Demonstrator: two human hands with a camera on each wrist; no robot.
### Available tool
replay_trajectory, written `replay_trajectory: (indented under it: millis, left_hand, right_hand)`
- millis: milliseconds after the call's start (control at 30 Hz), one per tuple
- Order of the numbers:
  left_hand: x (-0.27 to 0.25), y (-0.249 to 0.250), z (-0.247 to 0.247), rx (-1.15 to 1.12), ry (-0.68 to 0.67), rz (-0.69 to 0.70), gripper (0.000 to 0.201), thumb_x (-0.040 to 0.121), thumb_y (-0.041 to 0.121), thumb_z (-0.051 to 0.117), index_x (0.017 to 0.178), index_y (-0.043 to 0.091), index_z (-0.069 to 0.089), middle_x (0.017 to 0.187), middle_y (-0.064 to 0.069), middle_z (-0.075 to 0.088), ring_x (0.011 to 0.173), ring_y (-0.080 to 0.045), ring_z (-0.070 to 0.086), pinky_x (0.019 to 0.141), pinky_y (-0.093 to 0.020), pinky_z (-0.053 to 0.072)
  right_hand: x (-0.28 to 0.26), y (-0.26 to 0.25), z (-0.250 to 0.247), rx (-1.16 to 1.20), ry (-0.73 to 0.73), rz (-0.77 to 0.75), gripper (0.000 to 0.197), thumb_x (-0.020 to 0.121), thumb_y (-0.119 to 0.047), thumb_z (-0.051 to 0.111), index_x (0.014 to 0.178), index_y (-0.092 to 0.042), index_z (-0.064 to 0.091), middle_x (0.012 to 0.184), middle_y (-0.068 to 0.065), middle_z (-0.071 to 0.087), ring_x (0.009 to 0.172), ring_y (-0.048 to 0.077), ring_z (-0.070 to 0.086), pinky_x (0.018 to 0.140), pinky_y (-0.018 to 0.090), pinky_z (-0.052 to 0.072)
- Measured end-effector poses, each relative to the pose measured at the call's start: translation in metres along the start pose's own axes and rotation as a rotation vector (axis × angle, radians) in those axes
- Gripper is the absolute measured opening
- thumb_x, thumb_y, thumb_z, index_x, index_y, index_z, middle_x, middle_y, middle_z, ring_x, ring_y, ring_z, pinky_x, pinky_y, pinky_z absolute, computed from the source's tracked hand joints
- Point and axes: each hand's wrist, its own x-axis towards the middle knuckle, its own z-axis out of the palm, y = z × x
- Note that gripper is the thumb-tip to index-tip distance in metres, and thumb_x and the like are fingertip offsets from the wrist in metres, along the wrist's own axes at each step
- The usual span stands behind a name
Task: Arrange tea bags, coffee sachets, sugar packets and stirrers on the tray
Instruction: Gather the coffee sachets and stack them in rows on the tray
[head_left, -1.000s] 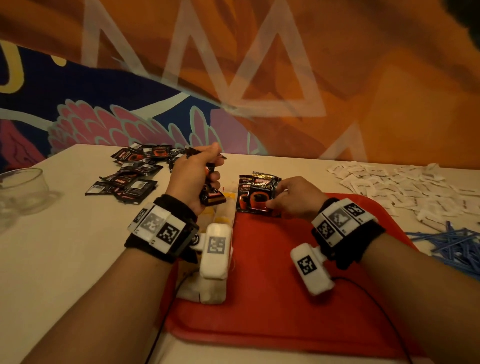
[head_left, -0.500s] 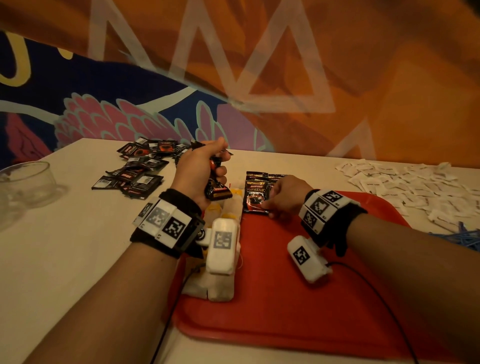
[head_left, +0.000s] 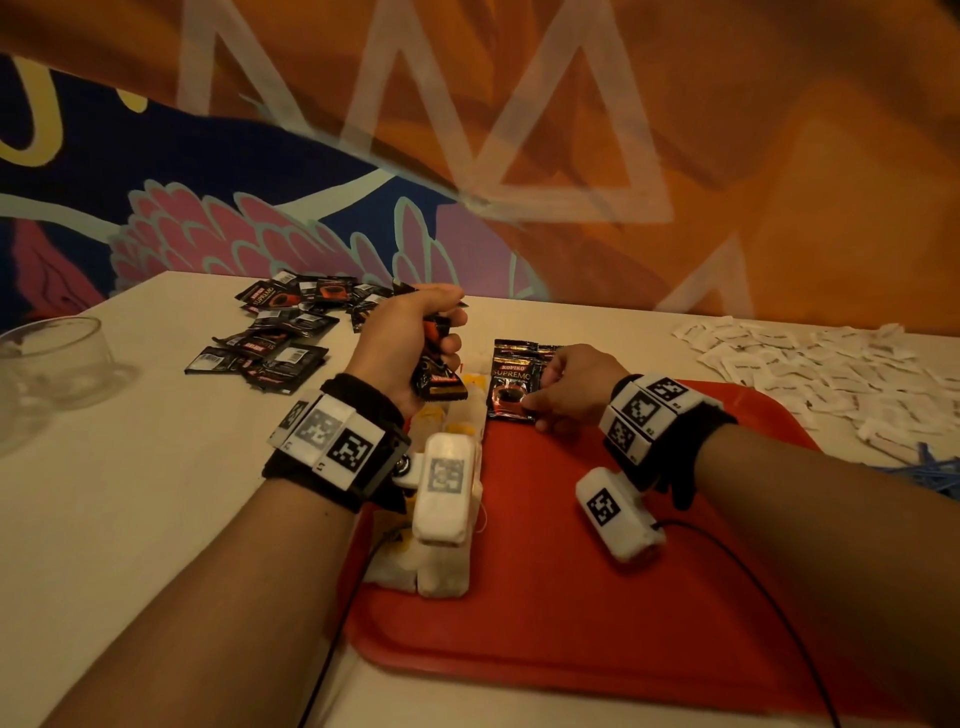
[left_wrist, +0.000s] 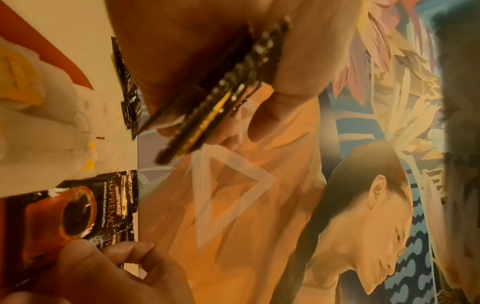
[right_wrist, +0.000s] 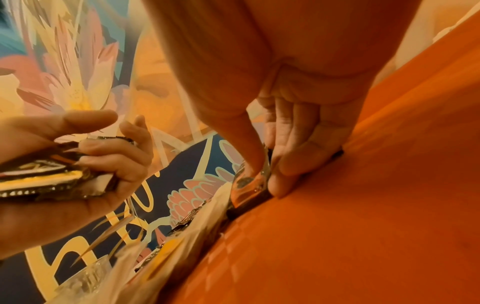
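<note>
The left hand (head_left: 410, 343) grips a stack of coffee sachets (head_left: 437, 371) above the far left corner of the red tray (head_left: 597, 597). The right hand (head_left: 571, 387) pinches a sachet (head_left: 511, 379) lying on the tray beside the white tea bags (head_left: 447, 566). The gripped stack could fan out and spill onto the tabletop (head_left: 130, 493); nudging the sachet risks shoving the tea bags.

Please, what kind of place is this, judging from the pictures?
Probably a café or hotel refreshment area, though I cannot be sure. A painted mural covers the wall behind a table holding a red serving tray, heaps of coffee sachets and white sugar packets.
</note>
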Motion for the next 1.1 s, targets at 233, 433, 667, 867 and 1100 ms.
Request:
replay_trajectory:
  millis: [233, 433, 667, 867, 1100]
  left_hand:
    - [-0.001, -0.003, 0.002, 0.018, -0.014, -0.028, 0.044, 0.08, -0.008, 0.033, 0.113, 0.006, 0.059, 0.082, -0.008, 0.058, 0.057, -0.014, 0.05, 0.053, -0.025, 0.044]
    - [-0.002, -0.007, 0.008, -0.051, -0.033, -0.005, 0.036, 0.099, -0.01, 0.037, 0.125, 0.01, 0.051, 0.101, -0.022, 0.071, 0.087, -0.029, 0.073, 0.071, -0.037, 0.062]
    - [-0.008, -0.011, 0.014, 0.205, 0.072, 0.161, 0.015, 0.097, 0.012, 0.061, 0.11, 0.005, 0.067, 0.095, -0.017, 0.074, 0.088, -0.034, 0.073, 0.078, -0.047, 0.061]
    - [-0.014, -0.011, 0.02, 0.385, 0.142, 0.326, 0.003, 0.091, 0.02, 0.071, 0.089, 0.018, 0.072, 0.086, -0.006, 0.076, 0.082, -0.025, 0.074, 0.082, -0.05, 0.06]
    - [-0.009, -0.003, 0.01, 0.334, 0.089, 0.235, 0.011, 0.09, 0.007, 0.067, 0.086, 0.017, 0.066, 0.083, -0.006, 0.067, 0.08, -0.027, 0.054, 0.065, -0.034, 0.048]
  right_hand:
    - [-0.001, 0.007, -0.005, 0.122, 0.007, -0.007, 0.026, 0.083, -0.008, 0.076, 0.092, -0.012, 0.052, 0.083, 0.012, 0.073, 0.076, 0.023, 0.075, 0.068, 0.033, 0.06]
    - [0.002, 0.01, -0.014, 0.241, 0.046, -0.154, 0.011, 0.092, -0.016, 0.068, 0.092, -0.01, 0.059, 0.082, 0.012, 0.074, 0.071, 0.023, 0.073, 0.056, 0.03, 0.054]
    - [-0.024, -0.017, -0.01, 0.492, -0.013, -0.395, 0.032, 0.086, -0.042, 0.071, 0.086, -0.01, 0.067, 0.08, 0.006, 0.071, 0.074, 0.021, 0.068, 0.064, 0.031, 0.053]
    - [-0.041, -0.019, -0.006, 0.441, -0.041, -0.416, 0.024, 0.079, -0.01, 0.081, 0.094, -0.005, 0.064, 0.072, 0.01, 0.074, 0.065, 0.018, 0.071, 0.058, 0.029, 0.051]
    - [-0.044, -0.011, -0.019, 0.668, 0.038, -0.386, 0.012, 0.085, 0.0, 0.071, 0.082, -0.011, 0.067, 0.081, 0.006, 0.068, 0.073, 0.017, 0.065, 0.059, 0.025, 0.049]
